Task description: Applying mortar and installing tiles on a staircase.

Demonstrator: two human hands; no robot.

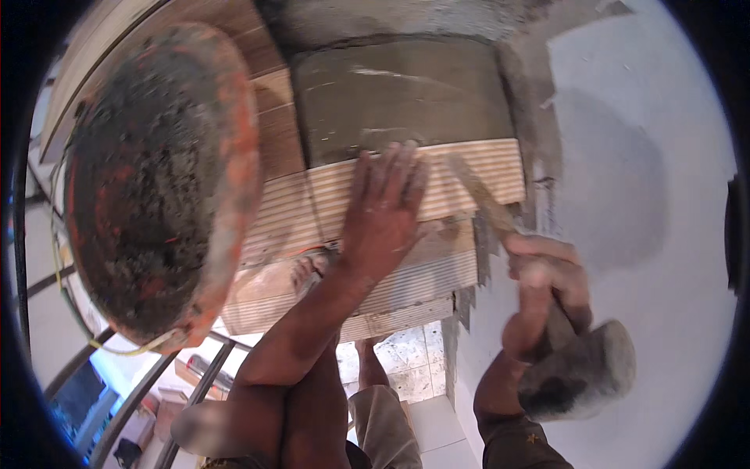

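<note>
My left hand (pixel 387 211) lies with fingers stretched on a ribbed, striped tile (pixel 488 180), its fingertips at the tile's far edge beside a bed of wet grey mortar (pixel 398 94). My right hand (pixel 547 289) grips a rubber mallet (pixel 582 367) by its wooden handle; the handle's far end reaches up over the tile and the grey head hangs low at the right, slightly blurred. Lower steps with similar ribbed tiles (pixel 422 281) show below, my bare foot (pixel 308 270) on one.
A large orange pan (pixel 156 180) caked with mortar stands at the left, beside wood-look tiles (pixel 277 133). Metal railing bars (pixel 117 414) run along the lower left, with a yellow-green cord. A pale wall (pixel 641 117) borders the steps on the right. A white tiled floor (pixel 414 359) lies below.
</note>
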